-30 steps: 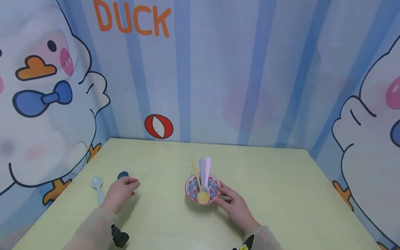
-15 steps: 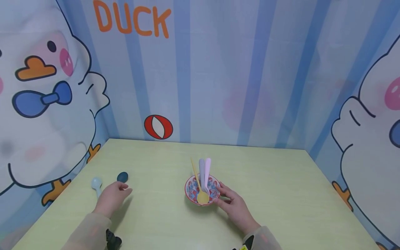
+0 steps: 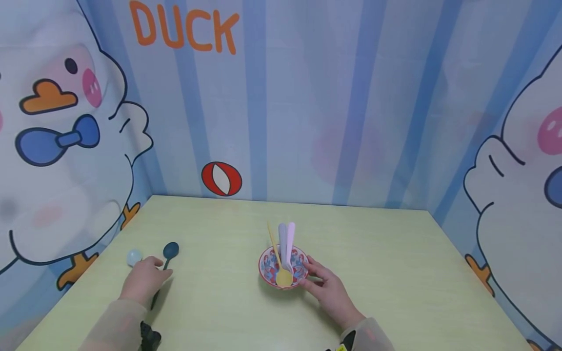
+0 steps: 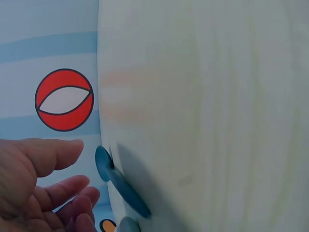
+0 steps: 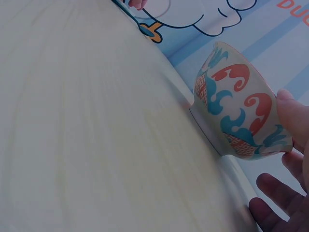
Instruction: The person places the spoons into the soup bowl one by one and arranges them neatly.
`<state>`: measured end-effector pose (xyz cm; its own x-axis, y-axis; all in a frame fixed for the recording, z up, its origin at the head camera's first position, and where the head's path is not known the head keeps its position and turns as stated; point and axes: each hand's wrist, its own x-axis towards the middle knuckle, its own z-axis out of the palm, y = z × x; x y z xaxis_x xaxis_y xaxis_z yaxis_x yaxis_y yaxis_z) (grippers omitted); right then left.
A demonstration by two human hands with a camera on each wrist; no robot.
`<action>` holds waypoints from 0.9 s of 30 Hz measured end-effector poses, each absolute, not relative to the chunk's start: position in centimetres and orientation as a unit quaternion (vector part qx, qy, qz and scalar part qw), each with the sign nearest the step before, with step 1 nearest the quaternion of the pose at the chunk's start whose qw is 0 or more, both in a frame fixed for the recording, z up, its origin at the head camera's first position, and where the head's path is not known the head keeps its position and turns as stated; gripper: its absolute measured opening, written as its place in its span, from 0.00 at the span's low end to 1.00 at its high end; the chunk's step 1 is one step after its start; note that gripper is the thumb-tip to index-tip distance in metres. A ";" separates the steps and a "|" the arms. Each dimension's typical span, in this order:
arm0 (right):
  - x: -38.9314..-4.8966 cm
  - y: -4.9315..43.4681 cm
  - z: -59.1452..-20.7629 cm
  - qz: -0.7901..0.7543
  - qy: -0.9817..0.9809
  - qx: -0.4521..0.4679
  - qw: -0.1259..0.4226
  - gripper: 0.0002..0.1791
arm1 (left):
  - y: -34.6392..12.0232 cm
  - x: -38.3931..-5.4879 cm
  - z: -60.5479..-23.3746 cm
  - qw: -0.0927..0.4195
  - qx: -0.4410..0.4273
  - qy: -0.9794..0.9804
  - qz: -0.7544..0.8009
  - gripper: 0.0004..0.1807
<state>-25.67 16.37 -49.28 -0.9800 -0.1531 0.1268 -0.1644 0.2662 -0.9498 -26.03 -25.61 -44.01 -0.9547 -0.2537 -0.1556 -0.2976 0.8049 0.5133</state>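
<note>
My left hand (image 3: 144, 281) hovers over two spoons at the table's left, thumb and fingers apart with nothing between them. A dark teal spoon (image 3: 170, 250) lies just past its fingertips, its handle partly behind the hand. The light blue spoon (image 3: 133, 257) is mostly covered by that hand; only its head shows. Near the middle, my right hand (image 3: 328, 292) holds the right side of a patterned bowl (image 5: 234, 104) between thumb and fingers. In the bowl lean a yellow spoon (image 3: 284, 279), head toward me, and grey-purple (image 3: 283, 239) and pink (image 3: 291, 239) handles pointing away.
The pale wooden table (image 3: 373, 243) meets a blue striped curtain (image 3: 298, 122) at the back. Duck-printed cloth (image 3: 57, 195) stands along the left side, with more on the right.
My left hand has moved left and nearer to me, uncovering the teal spoon and covering more of the light blue one. The right hand and bowl stay in place.
</note>
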 end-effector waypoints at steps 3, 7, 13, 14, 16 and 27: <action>-25.7 16.4 -49.3 0.597 -0.796 0.101 0.006 0.26 | -26.1 -25.9 -44.0 0.049 -0.156 0.945 0.284 0.28; -25.8 16.3 -49.3 0.596 -0.796 0.102 0.008 0.26 | -26.7 -25.7 -44.3 0.057 -0.160 0.944 0.283 0.25; -25.8 16.3 -49.2 0.597 -0.796 0.099 0.004 0.27 | -26.9 -25.7 -44.6 0.079 -0.172 0.943 0.273 0.20; -25.8 16.3 -49.2 0.597 -0.796 0.099 0.004 0.27 | -26.9 -25.7 -44.7 0.082 -0.173 0.944 0.270 0.20; -25.8 16.3 -49.2 0.597 -0.796 0.099 0.003 0.27 | -26.9 -25.7 -44.8 0.086 -0.173 0.945 0.266 0.19; -25.6 16.2 -49.0 0.591 -0.801 0.092 0.002 0.25 | -26.4 -25.8 -44.9 0.071 -0.149 0.948 0.271 0.13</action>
<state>-25.64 16.24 -48.95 -0.9830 -0.1451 0.1123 -0.1501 0.2845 -0.9468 -25.79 -26.37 -44.90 -0.9453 -0.2441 -0.2164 -0.3216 0.8087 0.4925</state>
